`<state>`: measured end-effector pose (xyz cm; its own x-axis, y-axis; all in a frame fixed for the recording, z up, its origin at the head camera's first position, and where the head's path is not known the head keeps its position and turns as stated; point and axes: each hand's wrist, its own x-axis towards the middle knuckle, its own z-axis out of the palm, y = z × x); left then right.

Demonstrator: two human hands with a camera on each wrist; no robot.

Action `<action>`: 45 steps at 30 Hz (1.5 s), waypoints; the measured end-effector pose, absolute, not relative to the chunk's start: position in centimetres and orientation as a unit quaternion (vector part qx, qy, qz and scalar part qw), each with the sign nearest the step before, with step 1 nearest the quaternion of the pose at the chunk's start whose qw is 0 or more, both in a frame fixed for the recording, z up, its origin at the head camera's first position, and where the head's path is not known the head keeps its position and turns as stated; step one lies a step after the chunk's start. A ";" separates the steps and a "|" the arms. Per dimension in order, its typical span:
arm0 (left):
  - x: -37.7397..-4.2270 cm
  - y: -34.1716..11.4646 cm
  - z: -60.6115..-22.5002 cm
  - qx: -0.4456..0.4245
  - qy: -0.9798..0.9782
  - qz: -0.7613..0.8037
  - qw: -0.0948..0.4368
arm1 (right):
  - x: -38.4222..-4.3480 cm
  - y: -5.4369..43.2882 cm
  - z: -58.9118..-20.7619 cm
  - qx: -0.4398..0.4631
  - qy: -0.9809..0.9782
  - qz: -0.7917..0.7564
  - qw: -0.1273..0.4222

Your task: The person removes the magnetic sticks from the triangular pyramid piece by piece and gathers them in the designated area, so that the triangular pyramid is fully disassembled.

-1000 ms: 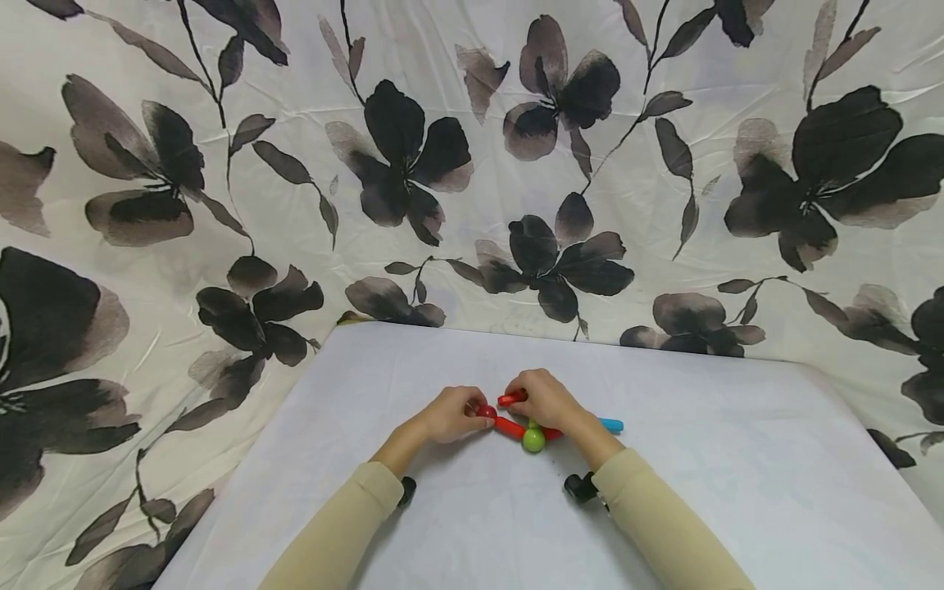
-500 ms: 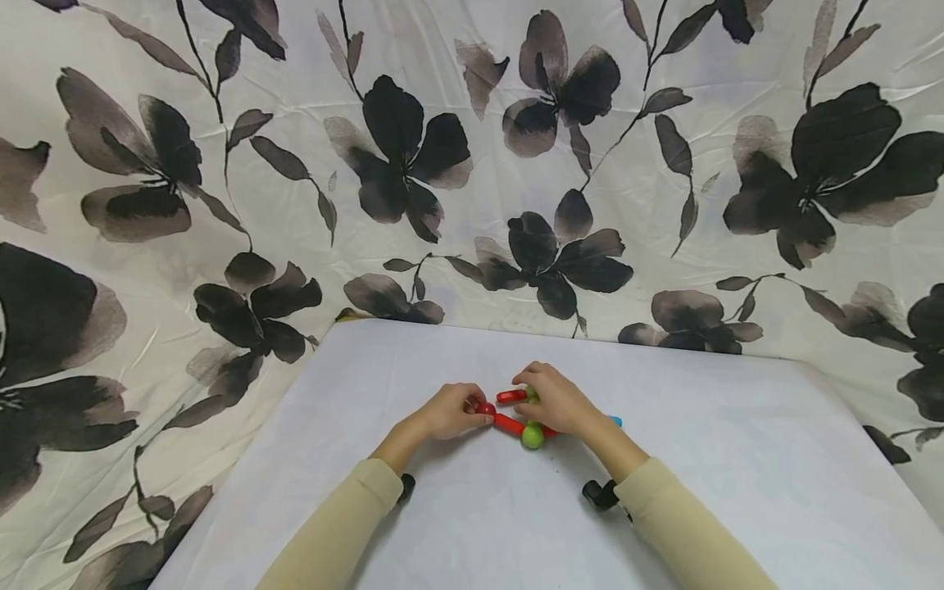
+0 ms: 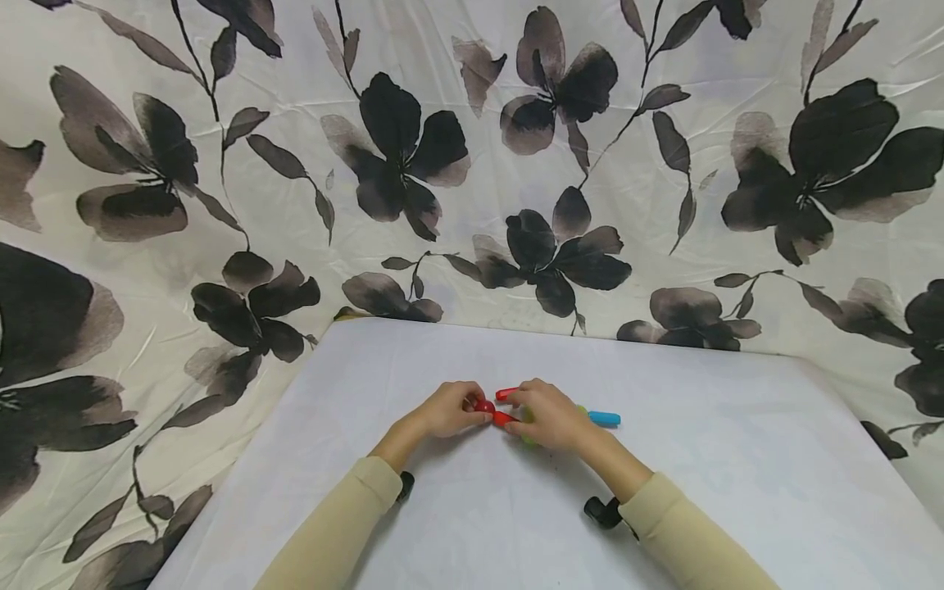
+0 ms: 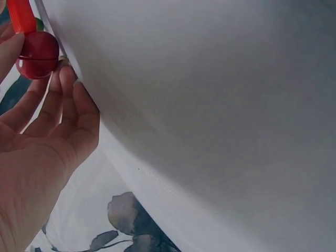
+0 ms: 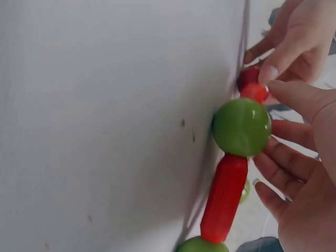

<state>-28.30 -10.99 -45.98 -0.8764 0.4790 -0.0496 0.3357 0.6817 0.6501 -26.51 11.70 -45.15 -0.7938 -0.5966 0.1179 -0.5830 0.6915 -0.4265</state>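
Observation:
My left hand [image 3: 448,410] pinches a red ball [image 4: 39,52] with thumb and fingers. A red stick [image 4: 22,16] joins that ball, and in the right wrist view its other end meets a green ball [image 5: 242,127]. My right hand [image 3: 549,415] lies over the joined toy pieces, thumb at the short red stick and fingers spread behind the green ball. Between thumb and index finger there is a gap. A second red stick [image 5: 224,199] runs from the green ball to another green ball [image 5: 202,245]. Another red stick [image 3: 506,394] shows by my right index fingertip.
A blue stick [image 3: 605,419] projects to the right of my right hand. The pieces are on a white-covered table [image 3: 701,459]. Behind it hangs a floral cloth [image 3: 442,188]. Dark wrist cameras [image 3: 603,512] sit below both hands.
My right hand first drew back from the far red stick, uncovering a green ball, then came down over the joined pieces. The blue stick shows more. My left hand keeps its hold.

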 end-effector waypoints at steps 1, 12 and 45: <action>-28.3 -11.0 -46.0 0.224 0.911 0.330 0.108 | -26.5 11.6 -45.2 -0.323 0.919 -0.224 0.014; -28.6 -11.1 -46.3 0.233 0.910 0.328 0.100 | -26.4 10.9 -45.4 -0.351 0.918 -0.185 -0.009; -28.7 -11.2 -46.0 0.192 0.919 0.326 0.114 | -25.9 11.4 -45.4 -0.340 0.918 -0.203 0.026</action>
<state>-28.68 -11.19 -45.97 -0.9005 0.4267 -0.0837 0.2786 0.7140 0.6423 -25.90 11.44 -45.41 -0.7673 -0.6349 0.0902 -0.6139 0.6866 -0.3896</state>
